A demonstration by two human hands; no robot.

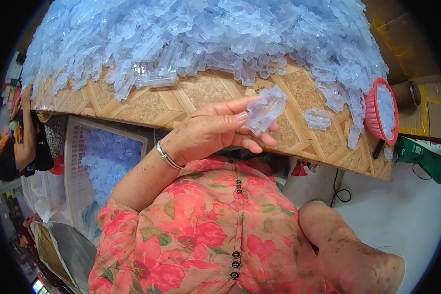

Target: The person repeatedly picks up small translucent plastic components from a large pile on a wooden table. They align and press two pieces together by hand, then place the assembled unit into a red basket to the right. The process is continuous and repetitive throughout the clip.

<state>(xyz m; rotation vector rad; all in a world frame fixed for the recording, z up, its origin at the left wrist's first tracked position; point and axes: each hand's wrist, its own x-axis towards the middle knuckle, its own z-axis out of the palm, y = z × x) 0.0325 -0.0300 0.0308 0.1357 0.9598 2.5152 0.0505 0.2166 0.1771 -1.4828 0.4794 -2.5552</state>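
My left hand (220, 125) is raised over the table's near edge, a metal bangle on its wrist. Thumb and fingers pinch a clear, bluish moulded plastic piece (267, 110), its outline irregular with small ribs. A similar clear piece (318, 118) lies alone on the tabletop to the right of that hand. Beyond it spreads a big heap of such translucent plastic pieces (196, 34). Bare skin of a bent limb shows at the lower right, partly blurred; no fingers of my right hand can be made out.
The wood-patterned table (206, 88) has its near edge before me. A red basket (372, 115) of pieces stands at its right end. Lower left, a white crate (73, 161) holds more pieces. Cardboard (402, 39) stands behind right, a green bag (421, 159) below; another person's arm (28, 132) is far left.
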